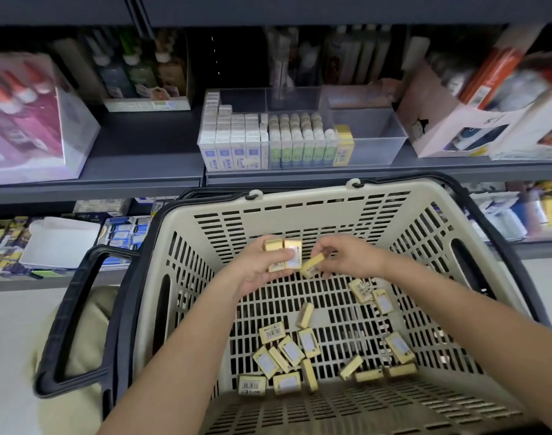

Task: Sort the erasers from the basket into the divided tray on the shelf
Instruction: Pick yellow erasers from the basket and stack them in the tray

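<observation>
A beige slotted basket point(300, 208) with black handles fills the lower view. Several yellow boxed erasers point(290, 351) lie scattered on its floor. My left hand point(259, 268) holds two yellow erasers point(284, 254) side by side above the basket floor. My right hand point(347, 257) pinches one more yellow eraser point(312, 265) right beside them. On the shelf behind stands the clear divided tray point(375, 142): white erasers at left, green-labelled ones in the middle, a few yellow erasers point(344, 146) at the left of its otherwise bare right compartment.
A pink glue-bottle box point(30, 120) sits at the left on the shelf, cardboard cartons point(475, 120) at the right. Bottles stand in a box point(143, 73) behind. A lower shelf point(64, 240) holds more stationery. The basket's black handle point(77, 315) juts out left.
</observation>
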